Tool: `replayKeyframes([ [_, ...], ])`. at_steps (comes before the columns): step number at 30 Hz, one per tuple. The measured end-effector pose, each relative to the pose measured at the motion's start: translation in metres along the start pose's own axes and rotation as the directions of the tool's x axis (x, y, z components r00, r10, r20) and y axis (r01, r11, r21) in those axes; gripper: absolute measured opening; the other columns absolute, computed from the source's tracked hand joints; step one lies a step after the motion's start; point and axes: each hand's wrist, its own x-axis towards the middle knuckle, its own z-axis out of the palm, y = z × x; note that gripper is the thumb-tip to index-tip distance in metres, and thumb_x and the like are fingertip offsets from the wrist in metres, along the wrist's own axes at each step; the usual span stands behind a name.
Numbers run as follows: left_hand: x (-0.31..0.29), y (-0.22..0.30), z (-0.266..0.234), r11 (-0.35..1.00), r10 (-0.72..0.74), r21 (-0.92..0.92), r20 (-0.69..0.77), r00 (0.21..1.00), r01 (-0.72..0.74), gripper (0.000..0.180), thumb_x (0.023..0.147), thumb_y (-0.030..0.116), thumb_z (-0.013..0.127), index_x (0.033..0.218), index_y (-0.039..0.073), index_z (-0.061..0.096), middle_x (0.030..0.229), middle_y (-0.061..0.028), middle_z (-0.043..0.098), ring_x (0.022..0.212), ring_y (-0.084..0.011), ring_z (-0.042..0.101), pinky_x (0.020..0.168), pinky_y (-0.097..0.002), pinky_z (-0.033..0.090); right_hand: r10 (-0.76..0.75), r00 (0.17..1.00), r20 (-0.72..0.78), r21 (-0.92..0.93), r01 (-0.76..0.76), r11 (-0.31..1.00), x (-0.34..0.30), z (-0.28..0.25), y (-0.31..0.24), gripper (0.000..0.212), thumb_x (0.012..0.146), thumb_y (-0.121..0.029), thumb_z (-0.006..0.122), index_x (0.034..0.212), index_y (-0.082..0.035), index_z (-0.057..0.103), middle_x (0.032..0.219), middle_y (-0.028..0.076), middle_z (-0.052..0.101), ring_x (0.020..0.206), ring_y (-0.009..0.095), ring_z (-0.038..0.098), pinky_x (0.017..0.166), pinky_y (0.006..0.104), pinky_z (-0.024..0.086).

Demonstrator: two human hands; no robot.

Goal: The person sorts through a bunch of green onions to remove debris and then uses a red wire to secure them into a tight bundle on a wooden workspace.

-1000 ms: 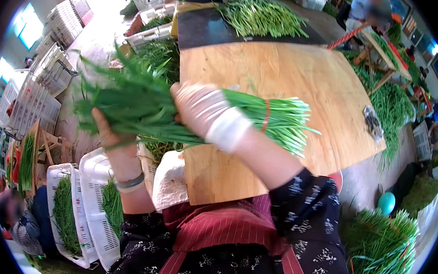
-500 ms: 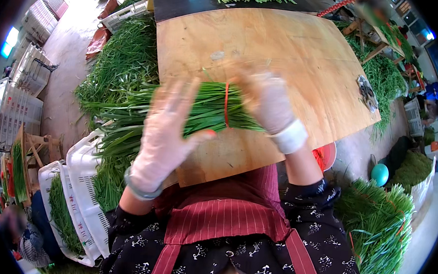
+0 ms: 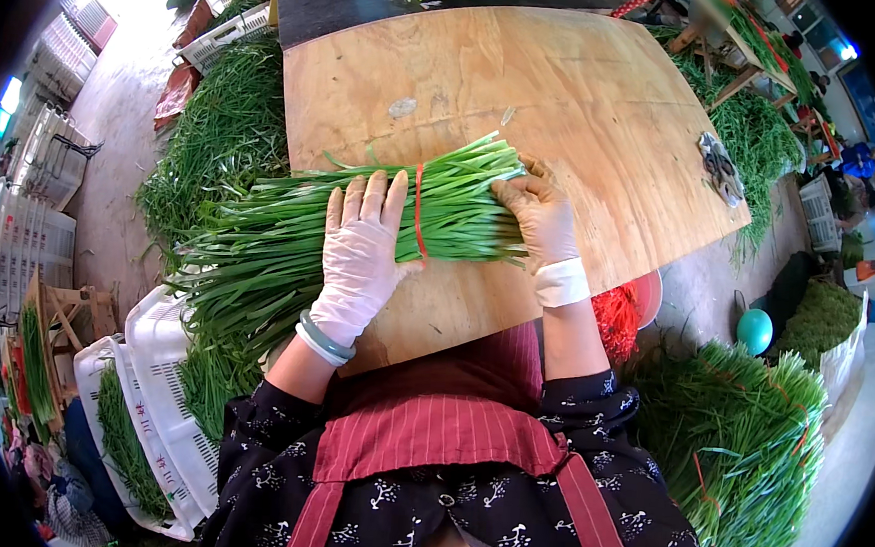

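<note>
A bundle of garlic chives (image 3: 361, 209) lies across the near part of a wooden board (image 3: 510, 77), its pale cut ends pointing right and its leaves hanging past the left edge. A red band (image 3: 418, 210) circles it right of the middle. My gloved left hand (image 3: 362, 244) rests flat on the leaves, left of the band, fingers stretched out and thumb near the band. At the cut ends, my gloved right hand (image 3: 543, 220) has its fingers bent and closed on the stem tips; part of its grip is hidden.
Loose greens (image 3: 232, 111) are heaped left of the board, and white crates (image 3: 154, 397) stand at the lower left. Red bands (image 3: 616, 320) fill a basin under the right edge. Banded bundles (image 3: 728, 442) are stacked at lower right. Scissors (image 3: 721, 171) lie on the board's right side.
Both hands were blurred and raised around the bundle; now the left lies on it and the right is at the cut ends. The band sits farther left in view, and more stems show.
</note>
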Motion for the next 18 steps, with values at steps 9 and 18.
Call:
replayKeyframes([
  [9, 0.002, 0.000, -0.002, 1.000, -0.003, 0.008, -0.003, 1.000, 0.003, 0.112, 0.043, 0.046, 0.083, 0.135, 0.008, 0.031, 0.132, -0.0112, 0.038, 0.123, -0.0296, 0.035, 0.106, -0.0446, 0.025, -0.101, 0.858, -0.504, 0.088, 0.167, 0.982, 0.013, -0.050, -0.064, 0.022, 0.088, -0.021, 0.058, 0.101, -0.004, 0.062, 0.099, 0.007, 0.062, 0.110, 0.015, 0.050, 0.094, 0.0265, 0.036],
  [18, -0.002, 0.001, -0.006, 0.996, 0.085, 0.005, 0.009, 0.996, -0.085, 0.096, 0.058, 0.033, 0.078, 0.135, -0.001, 0.031, 0.138, -0.0165, 0.032, 0.130, -0.0325, 0.029, 0.109, -0.0463, 0.021, -0.600, 0.309, 0.738, -0.484, 0.862, -0.152, 0.016, 0.067, -0.119, 0.079, 0.067, -0.026, 0.072, 0.135, -0.009, 0.036, 0.130, 0.012, 0.047, 0.121, 0.031, 0.042, 0.095, 0.0430, 0.039],
])
